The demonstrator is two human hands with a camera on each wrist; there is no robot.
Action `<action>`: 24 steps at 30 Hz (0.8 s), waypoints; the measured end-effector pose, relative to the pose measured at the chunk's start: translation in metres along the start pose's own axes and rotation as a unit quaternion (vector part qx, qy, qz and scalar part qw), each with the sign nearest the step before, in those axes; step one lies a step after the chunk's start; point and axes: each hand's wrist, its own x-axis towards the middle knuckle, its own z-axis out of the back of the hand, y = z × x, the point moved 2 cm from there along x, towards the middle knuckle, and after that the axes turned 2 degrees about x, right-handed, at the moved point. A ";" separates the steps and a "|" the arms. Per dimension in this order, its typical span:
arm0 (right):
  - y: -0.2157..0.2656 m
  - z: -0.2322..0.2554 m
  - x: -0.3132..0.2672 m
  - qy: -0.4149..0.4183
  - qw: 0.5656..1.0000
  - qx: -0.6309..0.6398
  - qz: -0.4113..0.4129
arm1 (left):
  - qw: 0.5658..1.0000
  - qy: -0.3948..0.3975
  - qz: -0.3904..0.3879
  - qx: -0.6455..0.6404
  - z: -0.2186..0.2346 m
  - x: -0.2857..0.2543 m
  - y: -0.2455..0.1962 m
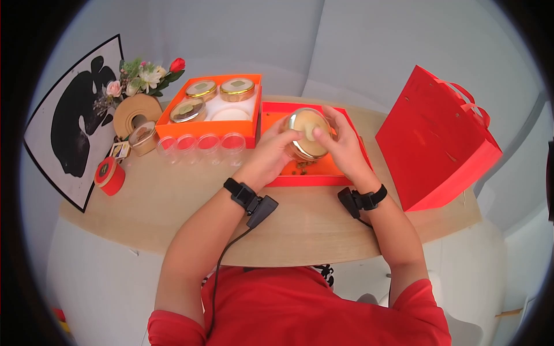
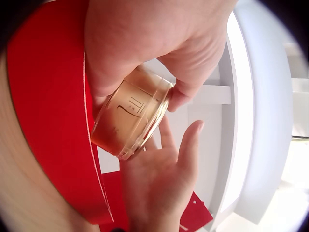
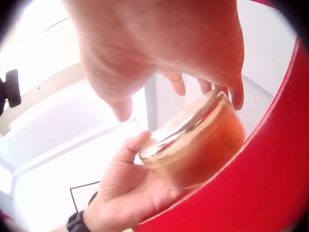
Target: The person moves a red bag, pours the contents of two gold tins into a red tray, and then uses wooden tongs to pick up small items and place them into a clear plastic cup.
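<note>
Both hands hold up a squat round jar point(image 1: 299, 151) with a gold-rimmed lid and a pale round label on top, over the shallow red box point(image 1: 332, 167) with an orange inside. My left hand point(image 1: 270, 154) grips the jar's side, thumb on the lid. The left wrist view shows the jar's clear amber wall point(image 2: 128, 111) with dark lettering, tilted in those fingers. At its other side is my right hand point(image 1: 347, 151). Its fingertips touch the far rim, and the thumb stands off the lid in the right wrist view. Several small brown pieces point(image 1: 300, 168) lie in the box.
At the back left, an orange box point(image 1: 202, 128) holds three gold-lidded jars in white foam. Several small clear cups point(image 1: 208, 149) stand before it. Further left are a red round tin point(image 1: 109, 176), another jar point(image 1: 143, 138), flowers and a framed picture. A tall red bag point(image 1: 433, 144) stands right.
</note>
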 end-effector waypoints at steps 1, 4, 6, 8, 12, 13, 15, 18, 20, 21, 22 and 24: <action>-0.003 0.002 0.002 -0.024 0.997 0.056 -0.047 | 1.000 0.003 0.000 -0.009 0.000 0.000 -0.002; -0.010 0.009 0.003 -0.047 0.977 0.156 -0.138 | 1.000 0.008 -0.007 -0.029 -0.003 -0.002 -0.008; -0.012 0.013 0.003 -0.022 0.958 0.219 -0.183 | 0.999 -0.007 -0.007 -0.043 -0.006 -0.003 -0.009; -0.011 0.013 0.002 0.011 0.944 0.255 -0.209 | 0.998 -0.012 -0.006 -0.054 -0.003 -0.002 -0.009; -0.008 0.013 0.002 0.022 0.951 0.245 -0.185 | 0.999 -0.014 -0.007 -0.043 0.002 0.000 -0.008; -0.009 0.014 0.002 0.017 0.952 0.248 -0.181 | 0.999 -0.018 -0.010 -0.034 0.000 -0.001 -0.008; -0.008 0.014 0.003 0.005 0.952 0.253 -0.171 | 1.000 -0.025 -0.006 -0.018 0.000 -0.001 -0.008; -0.003 0.013 0.002 -0.016 0.957 0.248 -0.152 | 0.999 -0.048 0.001 0.008 0.000 -0.001 -0.007; -0.007 0.014 0.003 -0.030 0.962 0.233 -0.136 | 0.998 -0.059 0.004 0.020 0.000 -0.001 -0.007; -0.009 0.014 0.003 -0.036 0.962 0.237 -0.131 | 0.998 -0.061 0.004 0.022 -0.001 -0.001 -0.007; -0.011 0.014 0.004 -0.042 0.961 0.240 -0.127 | 0.998 -0.062 0.004 0.024 -0.002 -0.001 -0.007; -0.015 0.015 0.006 -0.056 0.959 0.250 -0.118 | 0.997 -0.065 0.014 0.024 0.001 0.000 -0.005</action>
